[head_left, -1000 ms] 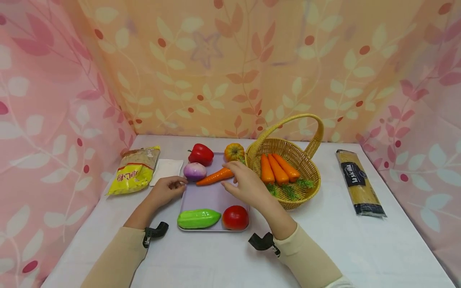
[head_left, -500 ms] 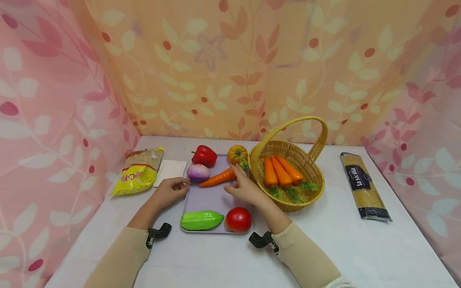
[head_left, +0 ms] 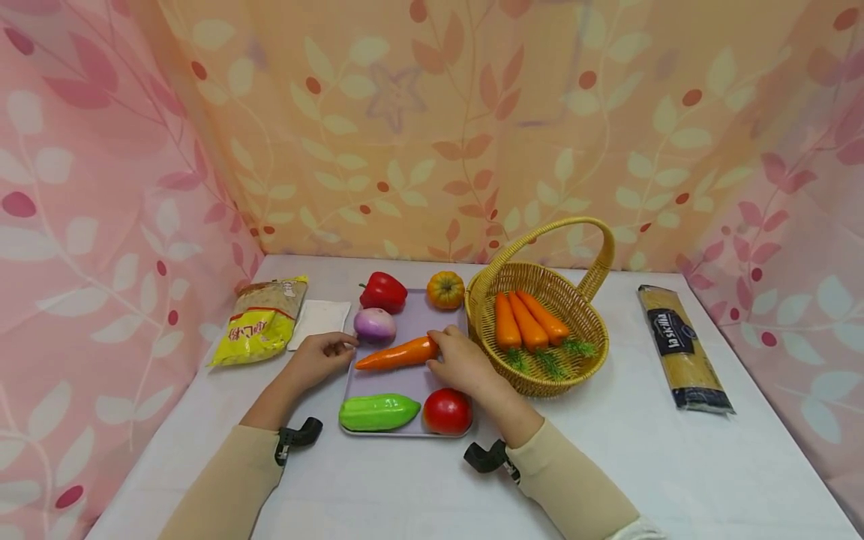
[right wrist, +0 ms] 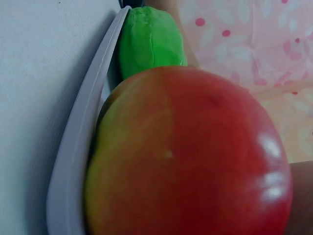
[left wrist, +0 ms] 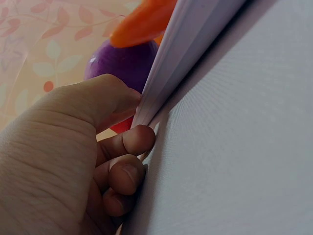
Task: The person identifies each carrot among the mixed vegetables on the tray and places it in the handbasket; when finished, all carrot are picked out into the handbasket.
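Observation:
My right hand point(head_left: 466, 364) grips an orange carrot point(head_left: 398, 354) by its thick top end, which the fingers hide. The carrot lies across the lilac tray point(head_left: 378, 380), its tip pointing left. My left hand point(head_left: 320, 360) is at the tray's left edge; in the left wrist view its thumb and curled fingers pinch the rim point(left wrist: 164, 63). Just beyond the carrot sits a purple-and-white round vegetable point(head_left: 375, 326). A red bell pepper point(head_left: 383, 292) and a small orange pumpkin point(head_left: 445, 290) are at the tray's far end. Near its front lie a ridged green vegetable point(head_left: 379, 412) and a red round fruit point(head_left: 447, 411).
Right of the tray stands a wicker basket point(head_left: 594, 349) with a tall handle, holding 3 carrots point(head_left: 529, 322). A packet of pasta point(head_left: 682, 349) lies far right. On the left are a yellow food bag point(head_left: 259, 322) and a flat white packet point(head_left: 320, 321).
The right hand has drawn the carrot toward me and to the left, away from the pumpkin. The purple vegetable has shifted slightly right. The left hand stays at the tray's edge.

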Demonstrator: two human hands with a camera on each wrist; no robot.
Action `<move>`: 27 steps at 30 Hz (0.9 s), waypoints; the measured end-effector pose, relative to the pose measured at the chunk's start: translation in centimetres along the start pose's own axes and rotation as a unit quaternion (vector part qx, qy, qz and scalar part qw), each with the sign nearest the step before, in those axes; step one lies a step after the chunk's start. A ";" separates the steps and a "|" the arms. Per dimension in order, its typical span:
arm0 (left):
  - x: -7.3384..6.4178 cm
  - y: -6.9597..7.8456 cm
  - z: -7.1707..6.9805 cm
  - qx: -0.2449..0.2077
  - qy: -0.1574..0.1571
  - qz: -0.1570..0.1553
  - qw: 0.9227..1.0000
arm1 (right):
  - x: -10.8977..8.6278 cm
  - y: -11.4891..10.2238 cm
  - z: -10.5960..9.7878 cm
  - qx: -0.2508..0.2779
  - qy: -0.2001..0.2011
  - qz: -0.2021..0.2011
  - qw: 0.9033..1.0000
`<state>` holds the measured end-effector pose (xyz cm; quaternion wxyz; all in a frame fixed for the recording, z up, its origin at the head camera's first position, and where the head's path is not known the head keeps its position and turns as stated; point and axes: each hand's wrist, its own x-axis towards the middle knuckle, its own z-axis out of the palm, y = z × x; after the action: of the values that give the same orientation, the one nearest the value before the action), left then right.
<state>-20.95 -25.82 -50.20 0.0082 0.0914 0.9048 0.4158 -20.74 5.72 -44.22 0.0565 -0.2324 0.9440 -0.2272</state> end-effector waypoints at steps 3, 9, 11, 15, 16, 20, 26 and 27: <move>0.0 0.0 0.0 -0.003 -0.001 0.001 1.000 | -0.1 -0.2 0.0 -0.017 -0.013 0.003 1.000; 0.1 -0.2 0.0 -0.009 -0.001 0.004 1.000 | -0.2 -0.4 0.0 0.002 -0.006 0.004 1.000; 0.2 -0.2 0.0 -0.009 -0.002 0.002 1.000 | 0.0 -0.2 0.1 0.020 -0.006 0.000 1.000; 0.1 -0.1 0.0 -0.009 -0.006 -0.001 1.000 | 0.3 0.3 0.4 0.050 -0.029 -0.008 0.998; 0.1 -0.1 0.0 -0.008 -0.006 -0.001 1.000 | 0.3 0.4 0.5 0.051 -0.036 -0.012 0.998; 0.0 -0.1 0.0 -0.002 -0.002 0.001 1.000 | 0.2 0.1 -0.1 0.033 -0.034 -0.047 0.998; 0.1 -0.1 0.0 -0.001 -0.002 0.006 1.000 | -2.1 -1.9 -3.8 -0.024 0.051 -0.099 0.993; 0.1 -0.1 -0.1 0.000 -0.004 0.004 1.000 | -2.7 -2.2 -4.6 -0.030 0.072 -0.111 0.991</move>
<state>-21.08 -25.90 -50.23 0.0098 0.0968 0.9042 0.4158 -18.38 7.10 -39.13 -0.0441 -0.3205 0.9203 -0.2200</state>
